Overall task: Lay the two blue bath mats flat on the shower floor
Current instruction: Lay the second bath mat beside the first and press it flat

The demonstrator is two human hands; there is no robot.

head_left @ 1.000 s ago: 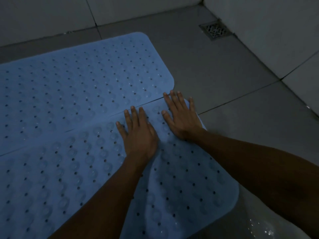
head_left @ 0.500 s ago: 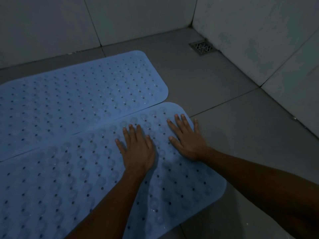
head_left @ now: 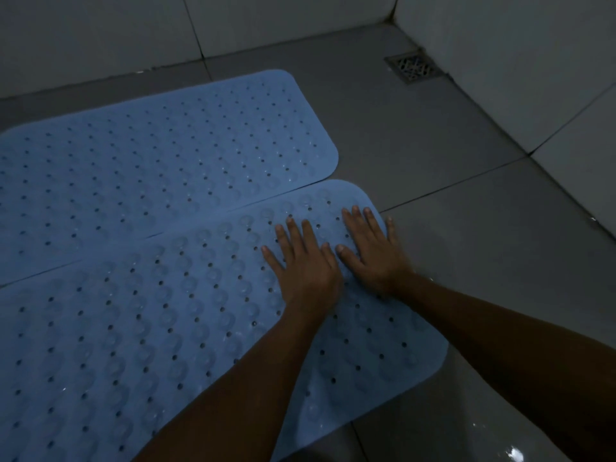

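Two blue perforated bath mats lie side by side on the grey tiled shower floor. The far mat (head_left: 160, 168) lies flat near the back wall. The near mat (head_left: 126, 328) lies flat in front of it, and their long edges meet. My left hand (head_left: 305, 265) presses palm down on the near mat's right end, fingers straight and spread. My right hand (head_left: 370, 248) presses flat beside it at the mat's far right corner, its little finger reaching the bare tile.
A square metal floor drain (head_left: 415, 67) sits in the far right corner. Light tiled walls (head_left: 500, 61) close the back and right sides. Bare grey floor tiles (head_left: 483, 255) lie to the right of the mats, with wet glints at the lower right.
Both hands have slid along the near mat toward its right end and now sit closer together. The view has shifted, so the mats and drain appear further right.
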